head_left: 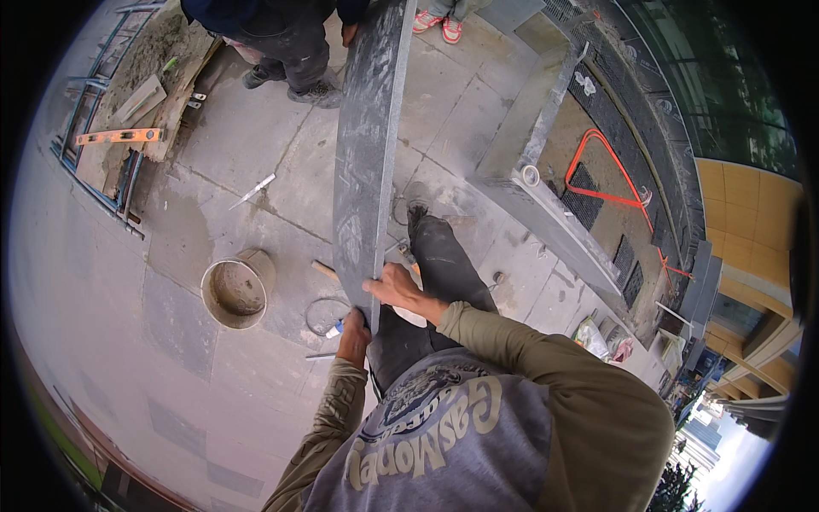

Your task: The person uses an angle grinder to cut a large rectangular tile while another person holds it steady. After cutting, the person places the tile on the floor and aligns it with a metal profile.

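A long dark grey stone slab stretches away from my body, its lighter cut edge facing right. My right hand grips that edge near the slab's close end, fingers curled over it. At the near left corner my left hand is closed on the slab, its fingertips partly hidden. At the far end a co-worker's hand touches the slab's left side. Beside my left hand lie a blue and white object, too small to name, and a loop of thin wire. A wooden handle shows left of the slab.
A bucket with greyish contents stands on the paving at left. Beyond it are a white-handled blade and a mortar board with an orange spirit level. At right, a low stone wall carries a tape roll; an orange strap lies behind.
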